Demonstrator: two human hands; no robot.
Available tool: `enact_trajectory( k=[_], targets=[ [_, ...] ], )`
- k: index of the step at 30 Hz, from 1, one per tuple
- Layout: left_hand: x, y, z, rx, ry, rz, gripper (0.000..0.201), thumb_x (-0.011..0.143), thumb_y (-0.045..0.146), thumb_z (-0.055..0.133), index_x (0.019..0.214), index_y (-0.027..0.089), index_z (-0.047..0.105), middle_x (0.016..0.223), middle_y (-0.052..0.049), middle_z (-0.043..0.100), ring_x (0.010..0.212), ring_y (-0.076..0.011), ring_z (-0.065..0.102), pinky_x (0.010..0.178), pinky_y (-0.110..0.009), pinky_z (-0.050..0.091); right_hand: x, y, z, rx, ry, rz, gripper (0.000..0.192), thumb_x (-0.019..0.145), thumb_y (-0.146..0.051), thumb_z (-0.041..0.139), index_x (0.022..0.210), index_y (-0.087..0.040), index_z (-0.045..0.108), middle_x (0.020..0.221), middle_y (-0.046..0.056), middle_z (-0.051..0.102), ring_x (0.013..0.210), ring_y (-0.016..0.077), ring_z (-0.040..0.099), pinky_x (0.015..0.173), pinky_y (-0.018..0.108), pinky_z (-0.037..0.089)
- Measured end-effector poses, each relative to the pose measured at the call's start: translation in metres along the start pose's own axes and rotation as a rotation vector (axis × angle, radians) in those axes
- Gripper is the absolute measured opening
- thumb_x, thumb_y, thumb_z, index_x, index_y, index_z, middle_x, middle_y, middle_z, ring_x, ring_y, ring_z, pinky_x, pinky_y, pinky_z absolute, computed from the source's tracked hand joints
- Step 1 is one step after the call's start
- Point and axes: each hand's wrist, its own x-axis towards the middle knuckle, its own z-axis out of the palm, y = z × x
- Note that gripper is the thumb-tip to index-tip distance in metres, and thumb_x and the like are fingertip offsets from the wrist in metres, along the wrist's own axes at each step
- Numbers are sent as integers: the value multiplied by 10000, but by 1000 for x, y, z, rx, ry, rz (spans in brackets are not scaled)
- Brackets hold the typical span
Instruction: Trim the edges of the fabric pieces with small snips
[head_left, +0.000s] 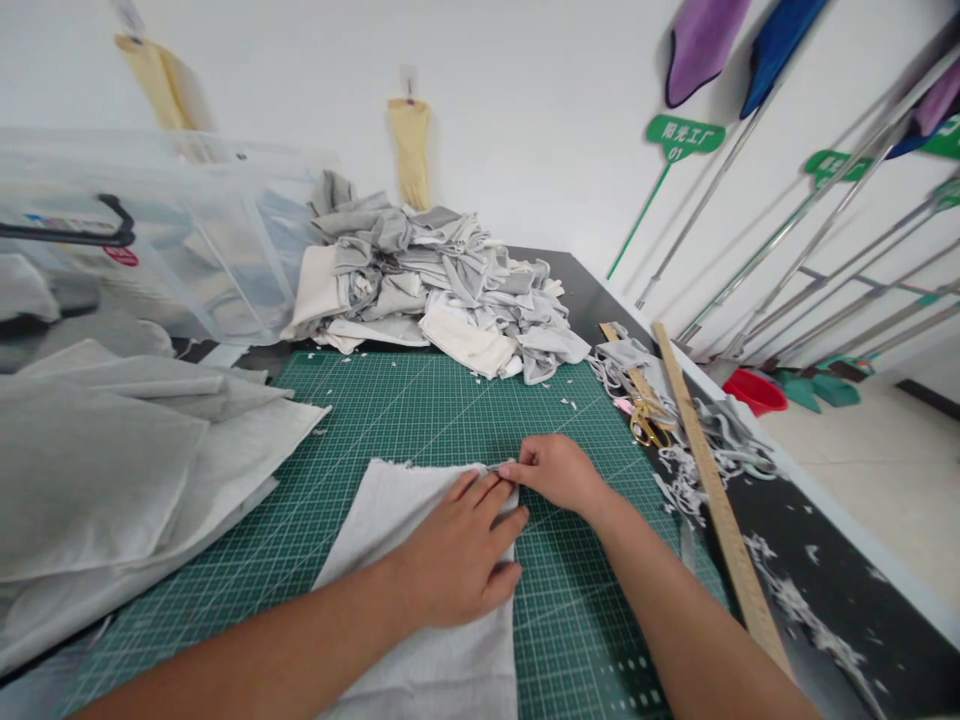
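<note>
Light grey cloth (457,670): flat on green cutting mat (420,415), below left hand, running toward bottom edge of view; top right corner at right fingertips.
Left hand (465,550): palm down on cloth, fingers spread, not gripping; fingertips near frayed top edge, just beside right fingertips.
Left forearm: slants in from lower left, across cloth.
Right hand (559,472): thumb and forefinger pinching cloth at top right corner, other fingers curled.
Right forearm: in from lower right, over mat.
Cloth stack (105,460): left of hands, loosely layered, partly over mat.
Wooden ruler (712,490): right side, beside thread scraps (681,485).
Gold-handled scissors (646,428): among scraps, mat's right edge.
Clear bin (225,285): far left, black handle; pale contents through wall, details unclear.
Cloth pile (420,265): beyond mat, crumpled grey and cream.
Red basin (754,390): floor, far right, contents can't tell.
</note>
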Motion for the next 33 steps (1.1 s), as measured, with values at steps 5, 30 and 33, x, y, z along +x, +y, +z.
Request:
enact_trajectory(
  k=[5, 30, 33],
  targets=[
    [-1, -1, 1, 2, 22, -7, 503, 887, 465, 466, 1309, 192, 469, 1399, -121, 408, 1321, -302, 328, 1109, -502, 208, 0, 0, -1, 38, -21, 7, 410, 779, -592, 565, 629, -211, 598, 607, -10, 624, 558, 121, 521, 507, 242, 295],
    [-4, 0, 1, 90, 45, -30, 541, 895, 508, 411, 1291, 145, 479, 1344, -160, 452, 1272, -331, 369, 1046, -495, 269, 3, 6, 8, 42, 10, 23, 383, 756, -568, 594, 594, -221, 582, 554, -20, 592, 525, 124, 510, 494, 251, 297],
    [-4, 0, 2, 92, 51, -28, 544, 895, 510, 409, 1292, 144, 480, 1347, -162, 451, 1273, -332, 368, 1050, -498, 262, 2, 7, 8, 52, 6, 19, 379, 759, -561, 593, 594, -219, 580, 549, -20, 588, 517, 121, 504, 486, 251, 291]
  ],
)
